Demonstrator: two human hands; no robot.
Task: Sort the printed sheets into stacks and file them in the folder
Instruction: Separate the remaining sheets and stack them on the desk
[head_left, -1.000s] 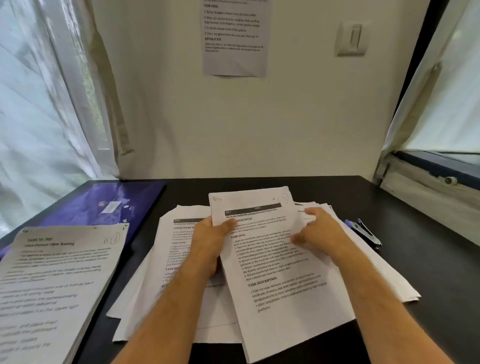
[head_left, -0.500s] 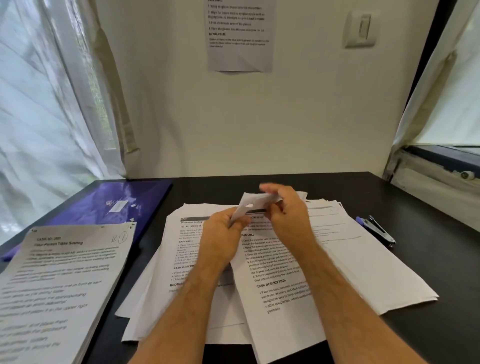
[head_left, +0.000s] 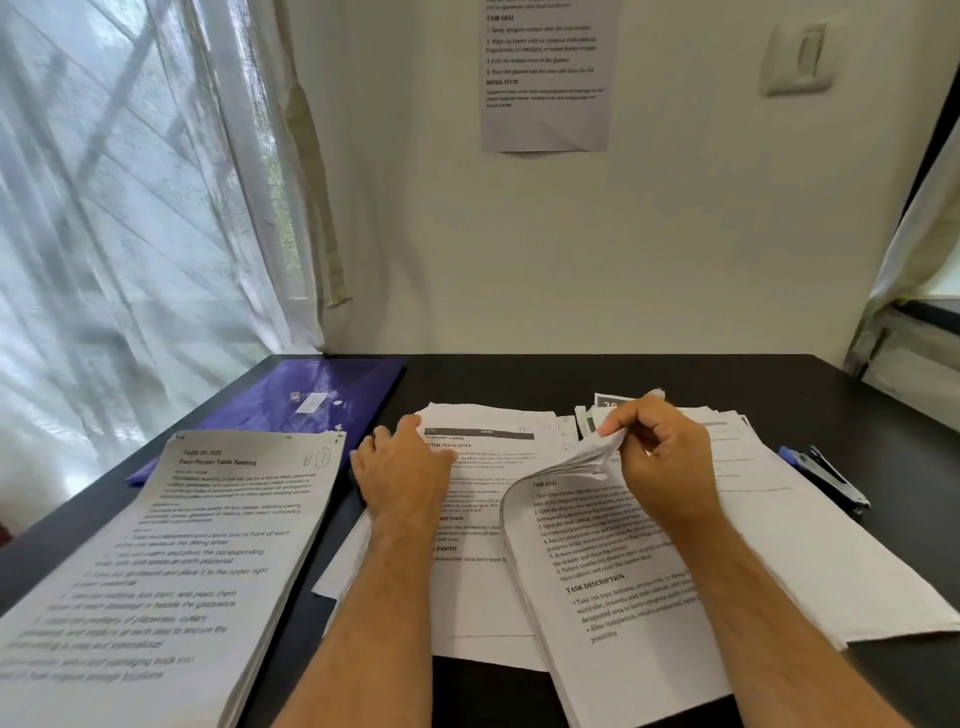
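The right hand (head_left: 660, 462) pinches the curled top corners of several white printed sheets (head_left: 597, 551), thumb against fingertips, and peels them up and back from the loose spread of white printed paper (head_left: 488, 493) on the black bench (head_left: 519, 374). The left hand (head_left: 402, 475) lies flat on that spread, fingers straight and slightly fanned, gripping nothing and pressing the pages down just left of the lifted bundle.

Taking the spread as the landmark: a thick sorted stack of printed sheets headed "Four-Person Table Setting" (head_left: 171, 561) lies well to its left, near the bench's front edge. The purple plastic folder (head_left: 311, 395) lies closed behind and to the left of it, touching or just under the far corner of the sorted stack. A blue and silver stapler (head_left: 826, 478) sits just beside its right edge.

The step in hand seems to be thumbing through the corners to read the headers and separate one set. To do it well, the pinch should stay light and close to the corner, so pages fan apart rather than crease. The flat hand should keep its weight on the pages beneath, so they do not slide. Each header should be checked before the bundle is lifted clear, since several pages look alike and could go to the wrong stack.
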